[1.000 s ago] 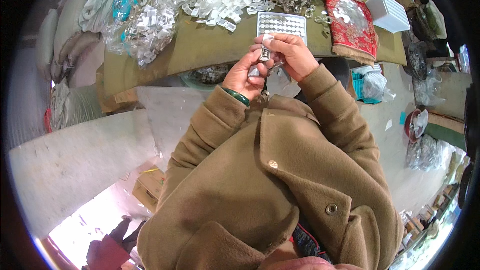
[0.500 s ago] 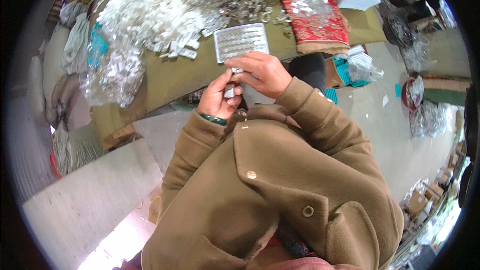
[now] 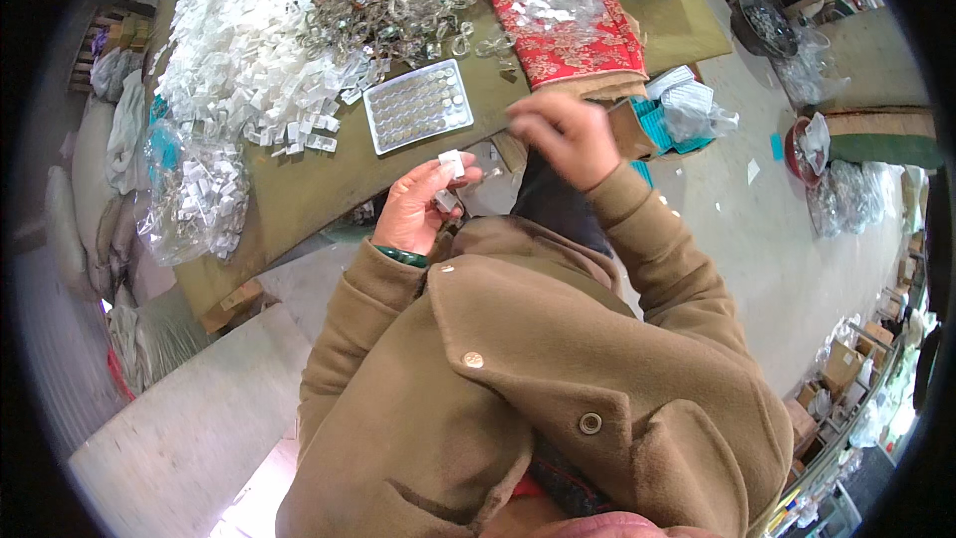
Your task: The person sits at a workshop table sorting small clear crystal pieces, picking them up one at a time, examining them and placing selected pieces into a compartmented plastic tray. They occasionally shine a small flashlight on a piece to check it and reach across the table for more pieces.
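Head view: your left hand [image 3: 410, 207] pinches a small white piece [image 3: 451, 163], with a second piece [image 3: 445, 201] held nearer you, by the near edge of the counter [image 3: 299, 184]. Your right hand [image 3: 572, 137] is apart, rightward of both; blur prevents telling whether its bent fingers hold anything.

White glare burns out the lower left. The right hand [image 3: 570, 139] is blurred. Straight edges bow toward black corners.

open gap at centre between left hand [image 3: 410, 205] and right hand [image 3: 576, 141], olive-green tabletop [image 3: 299, 191] passable left of centre, shallow white rectangular tray [image 3: 426, 138] blocking above centre
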`<action>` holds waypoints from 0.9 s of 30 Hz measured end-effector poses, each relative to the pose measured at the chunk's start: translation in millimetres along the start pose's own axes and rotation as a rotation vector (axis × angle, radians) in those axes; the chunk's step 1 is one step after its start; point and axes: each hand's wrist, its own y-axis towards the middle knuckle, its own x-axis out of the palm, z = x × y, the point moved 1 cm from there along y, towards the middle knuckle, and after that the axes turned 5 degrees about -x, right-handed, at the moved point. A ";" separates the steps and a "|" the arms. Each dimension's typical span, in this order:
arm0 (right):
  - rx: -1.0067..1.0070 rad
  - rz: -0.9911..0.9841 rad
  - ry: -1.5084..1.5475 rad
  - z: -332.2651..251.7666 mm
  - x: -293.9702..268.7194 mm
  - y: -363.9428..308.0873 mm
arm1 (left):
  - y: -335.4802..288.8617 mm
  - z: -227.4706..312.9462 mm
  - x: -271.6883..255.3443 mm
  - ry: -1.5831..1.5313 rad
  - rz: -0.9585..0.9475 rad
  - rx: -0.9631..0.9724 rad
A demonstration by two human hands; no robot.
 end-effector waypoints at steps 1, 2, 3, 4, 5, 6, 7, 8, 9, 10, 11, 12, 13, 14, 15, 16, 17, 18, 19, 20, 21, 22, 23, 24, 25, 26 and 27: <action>0.090 0.098 -0.094 10.8 -15.4 2.2 | 1.9 1.3 2.3 0.003 0.012 0.020; 0.143 0.146 -0.210 21.2 -29.8 5.7 | 6.4 2.5 5.3 0.004 -0.019 0.013; 0.202 0.191 -0.329 31.1 -42.3 10.0 | 11.5 4.3 8.0 0.006 -0.041 0.014; 0.151 0.224 -0.421 39.1 -52.2 14.5 | 16.6 3.8 12.5 -0.022 -0.077 0.048; 0.118 0.256 -0.511 46.4 -59.6 18.7 | 17.0 4.8 13.5 0.007 -0.063 0.018; 0.119 0.264 -0.537 53.0 -64.1 22.5 | 20.9 4.4 16.7 -0.004 -0.072 0.017; 0.098 0.239 -0.557 58.8 -65.1 26.8 | 24.8 4.8 19.2 -0.013 -0.080 0.011; 0.075 0.216 -0.576 64.0 -65.2 31.3 | 27.5 6.6 20.9 -0.057 -0.141 -0.025; 0.040 0.198 -0.591 68.0 -64.4 34.9 | 29.2 8.3 22.0 -0.077 -0.174 -0.069; 0.056 0.156 -0.629 71.5 -61.0 37.2 | 31.0 3.3 26.4 -0.018 -0.043 -0.058; 0.083 0.137 -0.640 74.5 -59.9 39.1 | 31.3 4.5 26.6 0.016 -0.040 -0.088; 0.099 0.119 -0.647 76.9 -58.4 40.4 | 33.2 5.1 28.1 -0.004 -0.066 -0.098; 0.137 0.094 -0.653 79.2 -57.8 41.9 | 35.5 6.0 29.3 -0.017 -0.083 -0.107; 0.098 0.101 -0.658 79.7 -57.5 41.7 | 36.3 5.1 31.1 -0.029 -0.087 -0.089; 0.083 0.101 -0.665 79.7 -57.6 39.8 | 36.2 4.5 31.7 -0.009 -0.055 -0.094; 0.062 0.104 -0.668 79.6 -58.2 38.6 | 36.4 3.9 32.0 0.012 -0.022 -0.100; 0.060 0.106 -0.656 79.5 -58.4 37.5 | 36.3 3.9 32.2 0.031 -0.024 -0.089; 0.051 0.110 -0.641 79.4 -58.8 36.7 | 38.3 4.8 32.8 -0.021 -0.094 -0.096; 0.037 0.107 -0.616 79.2 -59.3 36.3 | 36.8 4.2 32.1 -0.031 -0.069 -0.121; 0.047 0.092 -0.639 79.3 -59.6 36.4 | 36.5 4.0 31.9 -0.004 -0.067 -0.116; 0.053 0.070 -0.652 79.9 -60.5 38.2 | 36.3 3.3 31.7 0.026 -0.035 -0.113; 0.058 0.048 -0.666 80.4 -61.2 40.3 | 35.0 3.4 31.1 0.042 -0.048 -0.102; 0.069 0.027 -0.672 80.7 -61.7 41.7 | 36.4 2.9 31.6 0.011 -0.053 -0.104; 0.080 0.006 -0.680 81.0 -63.1 43.4 | 35.4 3.5 31.1 -0.015 -0.104 -0.088; 0.079 -0.012 -0.684 81.0 -64.0 44.6 | 34.7 3.9 30.3 -0.030 -0.114 -0.106; 0.076 -0.020 -0.683 80.4 -64.9 44.9 | 33.0 3.4 29.7 -0.008 -0.092 -0.097; 0.066 -0.025 -0.676 79.4 -66.2 43.9 | 30.7 2.5 29.3 0.015 -0.064 -0.086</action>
